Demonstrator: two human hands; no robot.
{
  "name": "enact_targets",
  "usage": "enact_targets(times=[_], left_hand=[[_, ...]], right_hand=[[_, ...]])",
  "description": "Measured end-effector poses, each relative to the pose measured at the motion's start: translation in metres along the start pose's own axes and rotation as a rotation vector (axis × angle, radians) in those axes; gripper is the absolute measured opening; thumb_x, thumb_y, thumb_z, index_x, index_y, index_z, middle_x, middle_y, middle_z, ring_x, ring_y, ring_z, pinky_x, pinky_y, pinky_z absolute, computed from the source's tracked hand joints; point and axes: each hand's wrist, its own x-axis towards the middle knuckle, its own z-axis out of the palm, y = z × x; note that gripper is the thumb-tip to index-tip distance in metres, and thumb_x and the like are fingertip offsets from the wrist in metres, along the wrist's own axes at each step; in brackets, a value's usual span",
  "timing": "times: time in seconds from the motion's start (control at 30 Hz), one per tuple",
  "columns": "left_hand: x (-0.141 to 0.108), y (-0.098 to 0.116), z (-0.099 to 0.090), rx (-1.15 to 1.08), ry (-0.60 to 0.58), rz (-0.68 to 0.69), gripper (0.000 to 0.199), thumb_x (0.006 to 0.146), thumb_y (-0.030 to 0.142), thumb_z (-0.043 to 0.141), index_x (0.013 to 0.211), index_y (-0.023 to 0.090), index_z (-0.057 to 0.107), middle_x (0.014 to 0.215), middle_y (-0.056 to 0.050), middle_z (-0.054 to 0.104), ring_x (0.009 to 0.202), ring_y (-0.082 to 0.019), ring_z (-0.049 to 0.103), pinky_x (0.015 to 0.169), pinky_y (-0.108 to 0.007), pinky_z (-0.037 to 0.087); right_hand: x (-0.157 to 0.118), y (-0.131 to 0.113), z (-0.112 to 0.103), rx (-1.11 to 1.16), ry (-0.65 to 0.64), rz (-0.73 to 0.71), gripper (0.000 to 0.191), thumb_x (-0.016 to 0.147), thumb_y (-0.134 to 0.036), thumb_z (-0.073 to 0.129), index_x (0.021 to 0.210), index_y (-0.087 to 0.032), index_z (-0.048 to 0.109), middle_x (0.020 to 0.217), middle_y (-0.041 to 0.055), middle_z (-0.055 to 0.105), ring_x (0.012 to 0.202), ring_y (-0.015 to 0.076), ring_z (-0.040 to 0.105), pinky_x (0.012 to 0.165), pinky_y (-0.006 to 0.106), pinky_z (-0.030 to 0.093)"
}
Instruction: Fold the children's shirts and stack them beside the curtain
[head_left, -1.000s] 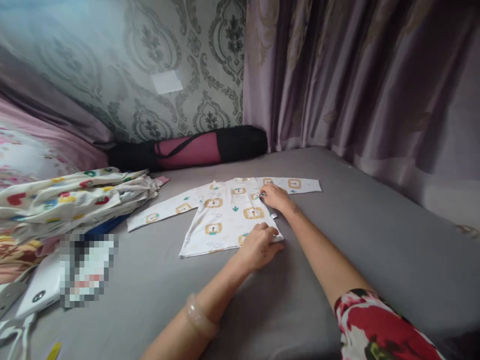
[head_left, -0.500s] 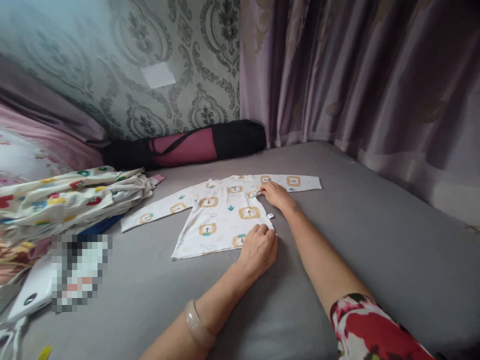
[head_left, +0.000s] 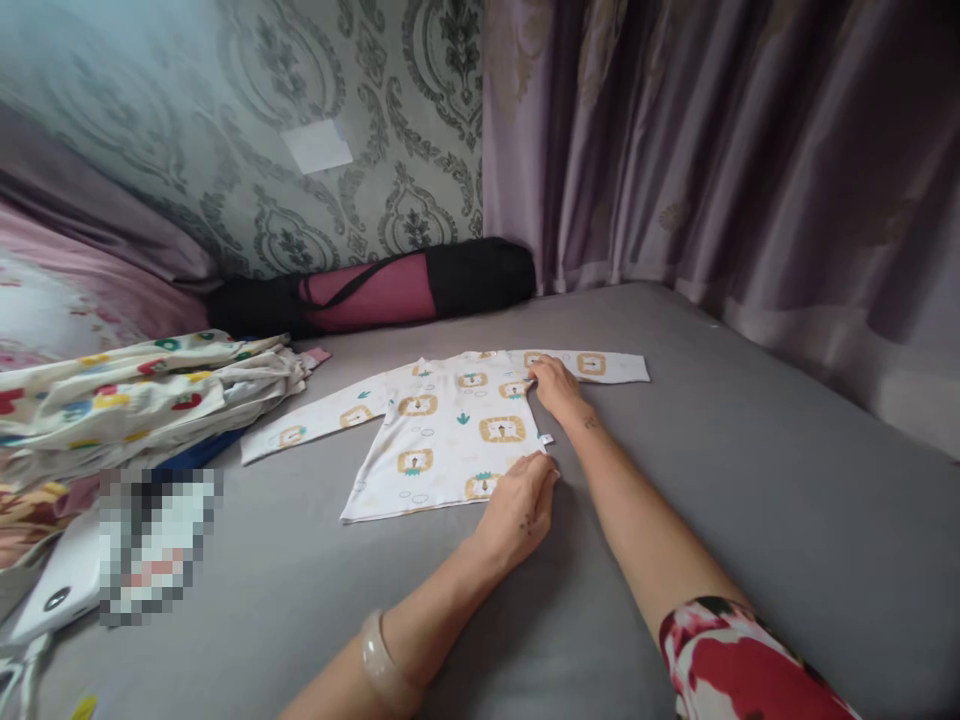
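Note:
A child's long-sleeved shirt (head_left: 439, 430), white with yellow lion faces and small green motifs, lies flat with both sleeves spread. My left hand (head_left: 517, 505), a pale bangle on its wrist, is closed on the shirt's lower right corner, where hem and side seam meet. Farther up that side, my right hand (head_left: 556, 385) pinches the fabric at the underarm, where the right sleeve begins. A small white label sticks out of the side seam between the two hands. My fingertips are partly hidden behind my knuckles.
The shirt rests on a grey bed sheet (head_left: 720, 480). Crumpled patterned clothes (head_left: 150, 390) are heaped at the left, near a white device with a cable (head_left: 64, 580). A black and maroon long bag (head_left: 367, 290) lies along the wall; purple curtains (head_left: 675, 150) hang at the right.
My right hand has shifted slightly right at the underarm. The shirt's right side and sleeve have moved a little to the right, and my left hand has dropped slightly nearer.

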Motion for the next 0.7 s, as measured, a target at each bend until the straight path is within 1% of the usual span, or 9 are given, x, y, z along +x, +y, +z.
enact_targets(times=[0.1,0.2,0.27,0.33,0.43,0.47,0.53,0.63,0.7], left_hand=[[0.000,0.000,0.000,-0.026,-0.005,-0.036,0.017,0.099,0.022,0.036,0.096,0.021,0.052,0.092,-0.006,0.063,0.087,-0.018,0.060,0.079,-0.029,0.046],[0.000,0.001,0.000,-0.051,-0.025,0.011,0.019,0.098,0.021,0.036,0.093,0.020,0.054,0.097,-0.008,0.064,0.093,-0.019,0.060,0.084,-0.029,0.046],[0.000,0.002,0.002,-0.111,-0.065,0.066,0.024,0.099,0.020,0.034,0.091,0.019,0.056,0.103,-0.010,0.064,0.097,-0.019,0.059,0.086,-0.029,0.047],[0.000,0.003,0.002,-0.167,-0.106,0.108,0.025,0.098,0.017,0.033,0.091,0.018,0.058,0.105,-0.010,0.064,0.099,-0.019,0.059,0.087,-0.028,0.047],[0.000,0.004,-0.001,-0.195,-0.160,0.113,0.022,0.092,0.012,0.039,0.091,0.017,0.060,0.102,-0.009,0.065,0.096,-0.019,0.060,0.086,-0.028,0.048],[0.000,0.004,-0.003,-0.196,-0.186,0.097,0.020,0.090,0.011,0.042,0.088,0.017,0.061,0.099,-0.008,0.066,0.094,-0.019,0.060,0.084,-0.027,0.048],[0.000,0.005,-0.008,-0.197,-0.242,0.051,0.017,0.086,0.008,0.047,0.083,0.016,0.061,0.092,-0.006,0.067,0.087,-0.017,0.061,0.081,-0.025,0.048],[0.001,0.005,-0.013,-0.188,-0.275,0.007,0.012,0.081,0.009,0.053,0.082,0.016,0.063,0.085,-0.003,0.068,0.080,-0.016,0.061,0.076,-0.023,0.048],[0.000,0.006,-0.015,-0.185,-0.275,0.007,0.011,0.081,0.011,0.055,0.085,0.016,0.064,0.087,-0.003,0.069,0.081,-0.016,0.062,0.073,-0.022,0.047]], right_hand=[[-0.002,-0.007,-0.006,-0.045,-0.032,0.049,0.036,0.090,-0.006,0.037,0.104,-0.014,0.069,0.119,0.0136,0.061,0.113,0.0253,0.052,0.091,0.031,0.041],[-0.004,-0.024,-0.010,-0.098,-0.018,0.071,0.036,0.090,-0.007,0.038,0.107,-0.011,0.069,0.119,0.0185,0.061,0.115,0.0289,0.050,0.095,0.037,0.040],[-0.005,-0.039,-0.009,-0.082,-0.038,-0.026,0.039,0.091,-0.008,0.035,0.114,-0.011,0.067,0.123,0.0188,0.060,0.120,0.0279,0.048,0.101,0.038,0.036],[-0.006,-0.054,-0.002,-0.006,-0.148,-0.195,0.043,0.094,-0.012,0.031,0.128,-0.012,0.059,0.136,0.0163,0.053,0.131,0.0247,0.041,0.109,0.037,0.029],[-0.008,-0.067,0.014,0.108,-0.357,-0.347,0.054,0.099,-0.031,0.028,0.149,-0.011,0.035,0.158,0.0113,0.026,0.146,0.0215,0.018,0.117,0.036,0.015],[-0.008,-0.068,0.018,0.119,-0.388,-0.339,0.059,0.099,-0.037,0.026,0.152,-0.010,0.028,0.161,0.0106,0.018,0.148,0.0217,0.012,0.119,0.037,0.011],[-0.009,-0.064,0.025,0.100,-0.378,-0.255,0.065,0.099,-0.044,0.023,0.154,-0.007,0.021,0.162,0.0114,0.012,0.149,0.0225,0.006,0.120,0.038,0.006],[-0.009,-0.056,0.030,0.038,-0.305,-0.122,0.070,0.099,-0.049,0.018,0.153,-0.004,0.019,0.161,0.0142,0.011,0.149,0.0230,0.007,0.120,0.038,0.004],[-0.008,-0.051,0.032,0.007,-0.279,-0.112,0.071,0.099,-0.050,0.017,0.153,-0.003,0.020,0.161,0.0148,0.012,0.148,0.0229,0.007,0.120,0.037,0.004]])
